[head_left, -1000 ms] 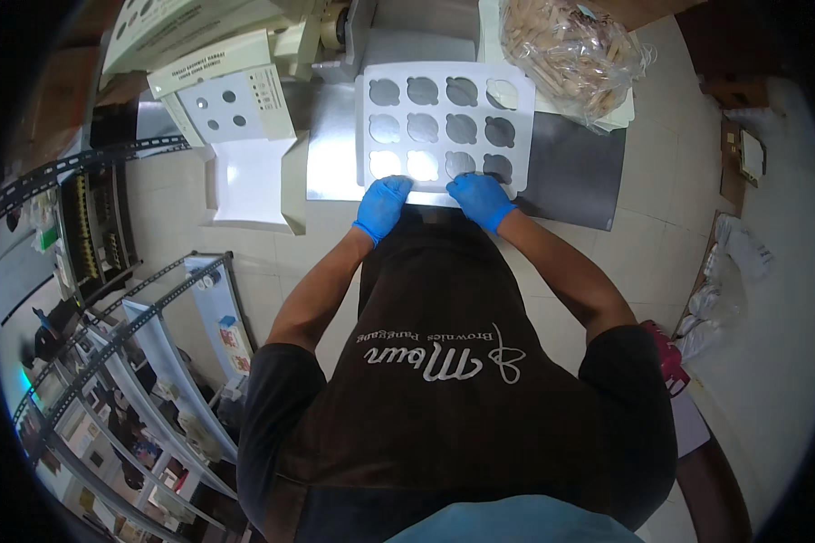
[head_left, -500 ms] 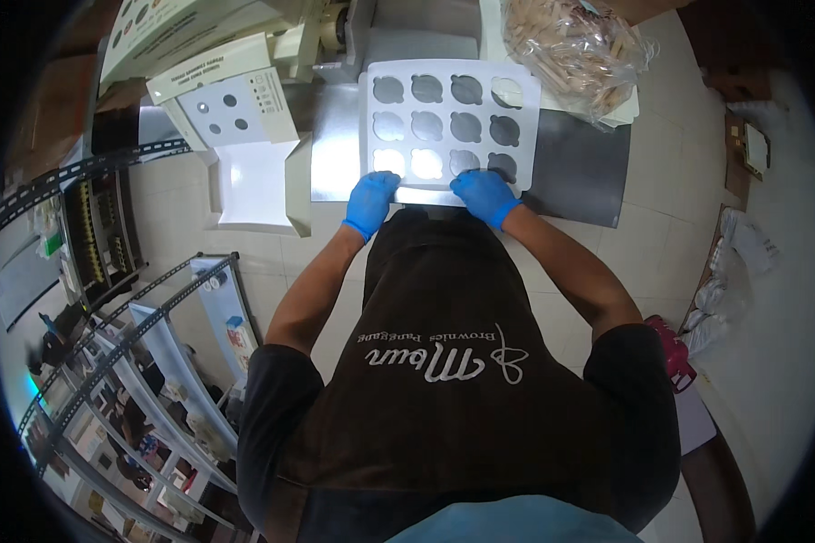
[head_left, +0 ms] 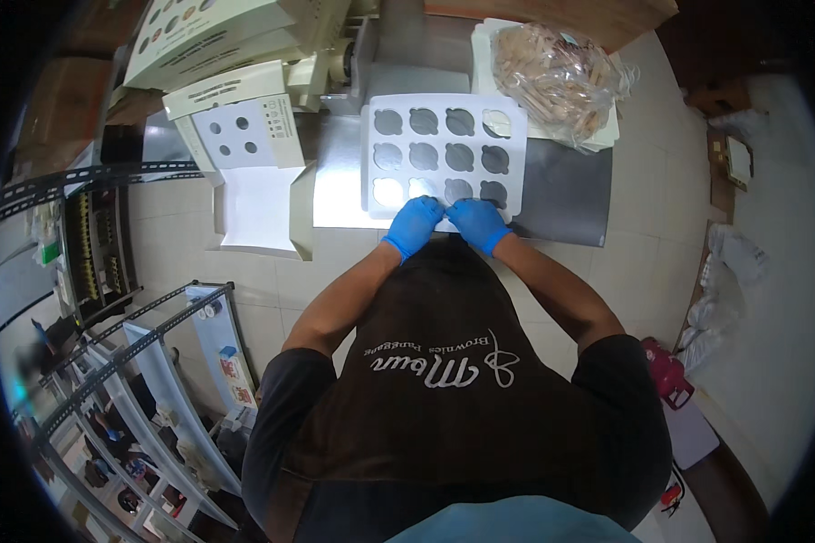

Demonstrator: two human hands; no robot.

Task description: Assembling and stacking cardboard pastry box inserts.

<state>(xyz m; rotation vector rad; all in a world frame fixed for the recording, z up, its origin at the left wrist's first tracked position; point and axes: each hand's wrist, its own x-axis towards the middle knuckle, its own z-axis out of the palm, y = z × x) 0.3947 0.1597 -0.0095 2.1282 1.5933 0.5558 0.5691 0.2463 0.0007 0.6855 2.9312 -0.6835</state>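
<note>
A white cardboard insert (head_left: pixel 442 133) with rows of round, tabbed cut-outs lies on the metal tabletop (head_left: pixel 344 195). My left hand (head_left: pixel 415 226), in a blue glove, has its fingers closed on the insert's near edge around the middle. Close beside it, my right hand (head_left: pixel 477 223), gloved in blue too, pinches the same edge. My fingertips are partly hidden behind the knuckles. Left of the insert, an open white cardboard box (head_left: pixel 255 210) with small round holes in its lid reaches past the table's near edge.
Flat printed cartons (head_left: pixel 217 41) are stacked at the back left. At the back right, a clear bag of wooden spoons or sticks (head_left: pixel 552 81) sits on white card sheets. A metal-framed shelf (head_left: pixel 145 362) stands at left, and a pink gas cylinder (head_left: pixel 666 371) at right.
My left hand has slid right along the insert's near edge, from its left corner to the middle. My right hand stays near the middle. The whole view has shifted slightly.
</note>
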